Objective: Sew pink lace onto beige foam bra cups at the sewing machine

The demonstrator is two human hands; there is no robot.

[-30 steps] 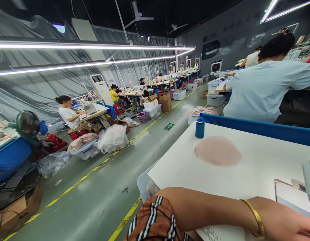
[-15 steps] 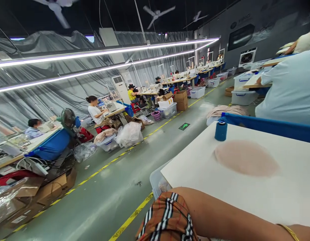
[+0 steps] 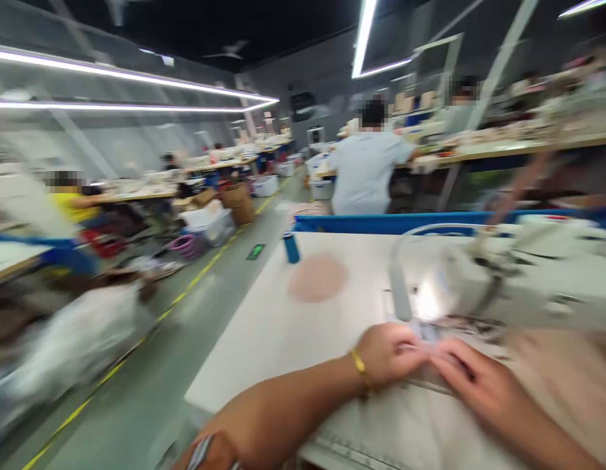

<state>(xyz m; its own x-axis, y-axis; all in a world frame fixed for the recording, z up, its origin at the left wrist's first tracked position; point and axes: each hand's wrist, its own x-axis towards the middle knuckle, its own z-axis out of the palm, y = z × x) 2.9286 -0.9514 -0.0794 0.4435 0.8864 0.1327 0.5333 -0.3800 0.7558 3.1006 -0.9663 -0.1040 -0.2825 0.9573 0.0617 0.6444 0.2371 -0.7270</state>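
In front of the sewing machine (image 3: 460,281), my left hand (image 3: 388,356) and my right hand (image 3: 484,378) meet with their fingertips pinched together. Whatever lies between the fingers is small, pale and too blurred to name. A yellow bracelet (image 3: 360,369) circles my left wrist. Beige fabric (image 3: 562,372) is spread on the right, beside and partly behind my right hand. The machine's lamp glows just beyond my fingers. Farther off on the white tabletop (image 3: 254,339) lie a flat oval beige piece (image 3: 318,277) and an upright blue thread cone (image 3: 292,248).
A blue cloth edge (image 3: 332,224) runs along the table's far side. Beyond it sits a person in a light blue shirt (image 3: 366,170). To the left is an aisle with a yellow floor line (image 3: 185,290), bagged material (image 3: 82,346) and other sewing stations.
The view has swung right, bringing the sewing machine and both my hands into sight. Earlier, only my left arm and wrist showed at the lower edge.
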